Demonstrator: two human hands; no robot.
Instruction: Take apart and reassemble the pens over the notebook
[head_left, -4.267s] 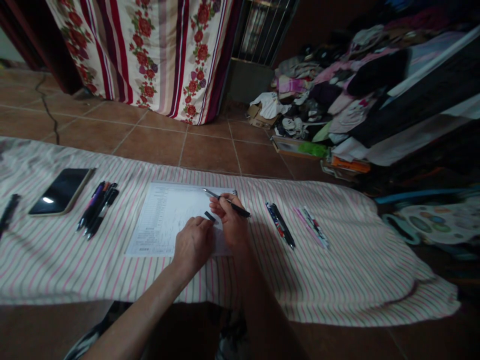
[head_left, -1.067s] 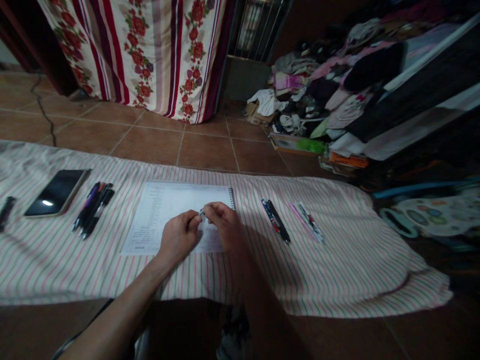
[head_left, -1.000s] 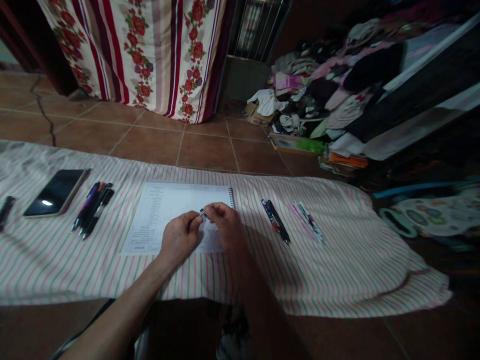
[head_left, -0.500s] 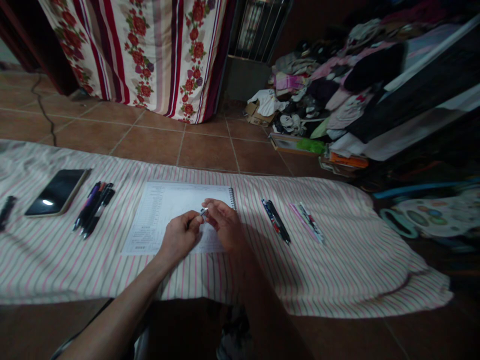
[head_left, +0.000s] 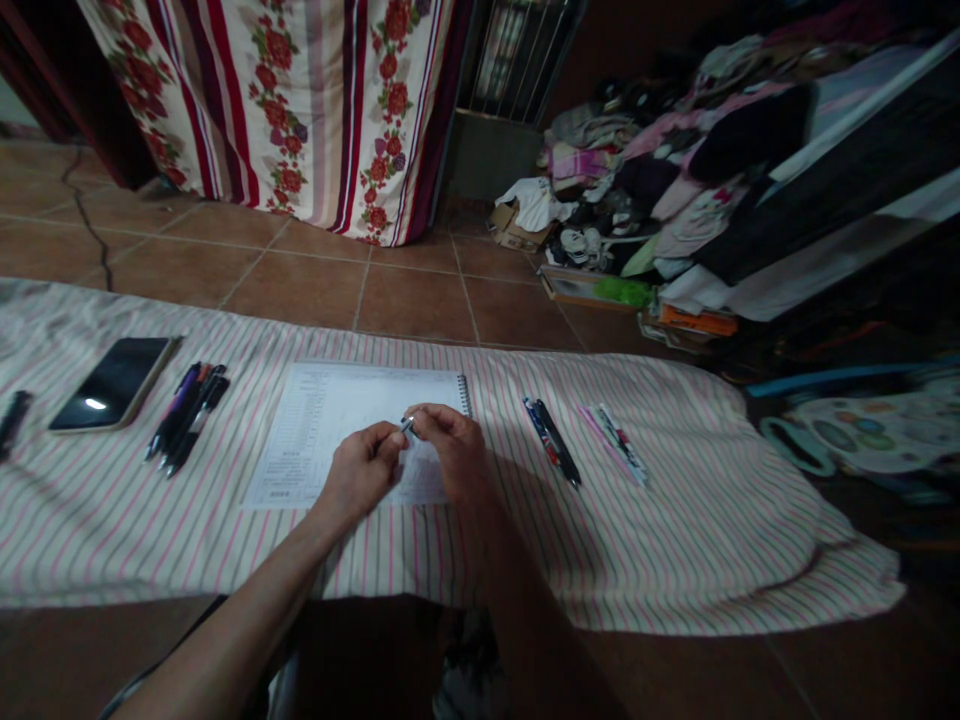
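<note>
Over a white spiral notebook (head_left: 300,440) with printed text, my left hand (head_left: 364,468) and my right hand (head_left: 452,445) meet fingertip to fingertip. Between them is a small metallic item (head_left: 406,424), too small to identify. My left hand pinches its lower end between thumb and fingers. The thumb and index finger of my right hand close on its upper end. To the right of the notebook lie dark pens (head_left: 553,440), and beyond them a pink pen and a white patterned pen (head_left: 621,442).
A smartphone (head_left: 114,385), a bundle of dark pens (head_left: 187,415) and a black marker (head_left: 13,420) lie at the left on the striped cloth (head_left: 690,520). Past the table are a floral curtain (head_left: 322,110) and piled clothes (head_left: 637,170).
My right hand's fingers have curled in closer around the small item. My left hand has barely moved, and the objects on the cloth are unchanged.
</note>
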